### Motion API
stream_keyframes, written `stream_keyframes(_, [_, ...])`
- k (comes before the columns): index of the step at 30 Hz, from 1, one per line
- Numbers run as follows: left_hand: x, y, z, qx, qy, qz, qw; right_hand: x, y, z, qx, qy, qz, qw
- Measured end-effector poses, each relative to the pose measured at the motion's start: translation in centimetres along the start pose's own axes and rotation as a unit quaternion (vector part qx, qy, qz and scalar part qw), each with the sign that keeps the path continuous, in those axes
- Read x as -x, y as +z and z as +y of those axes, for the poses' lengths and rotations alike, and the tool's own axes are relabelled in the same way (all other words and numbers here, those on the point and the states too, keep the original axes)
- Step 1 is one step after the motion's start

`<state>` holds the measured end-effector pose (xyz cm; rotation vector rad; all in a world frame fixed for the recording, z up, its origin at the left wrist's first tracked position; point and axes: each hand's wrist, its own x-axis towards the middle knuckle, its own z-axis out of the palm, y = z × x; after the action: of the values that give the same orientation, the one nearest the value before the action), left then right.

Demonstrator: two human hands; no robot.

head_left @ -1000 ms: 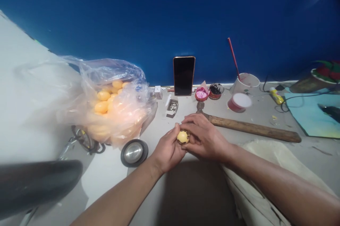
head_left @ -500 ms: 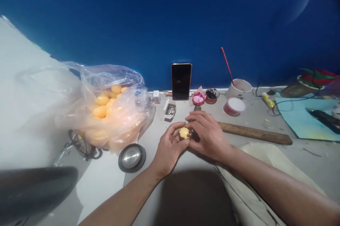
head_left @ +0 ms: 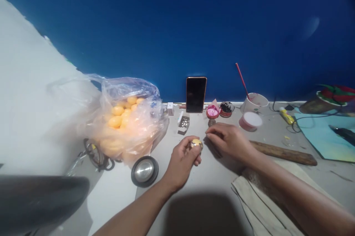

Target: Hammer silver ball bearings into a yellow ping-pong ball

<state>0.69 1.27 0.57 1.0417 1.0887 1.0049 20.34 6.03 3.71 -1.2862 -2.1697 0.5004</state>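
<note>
A small yellow ball with dark and shiny patches is held between the thumb and fingers of my left hand. To its right, apart from the ball, my right hand has thumb and fingertips pressed together; anything pinched there is too small to make out. Beneath my right hand lies a tool with a wooden handle, its near part covered by the hand. Beyond the hands is a small open box of shiny bits.
A clear plastic bag of yellow balls stands left, with a round metal lid before it. A phone leans on the blue wall. Pink and black material fills small cups. A cloth lies right, near a white tub.
My right hand has moved away from the ball to the right, its fingers now pinched. My left hand keeps the ball, now turned. The whole view has shifted slightly.
</note>
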Motion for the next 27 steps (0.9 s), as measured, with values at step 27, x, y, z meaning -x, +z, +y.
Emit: stream_keyframes(27, [0.1,0.3,-0.6,0.059,0.006,-0.034,0.998,-10.8,4.7,-3.8,0.278,0.091,-0.201,0.935])
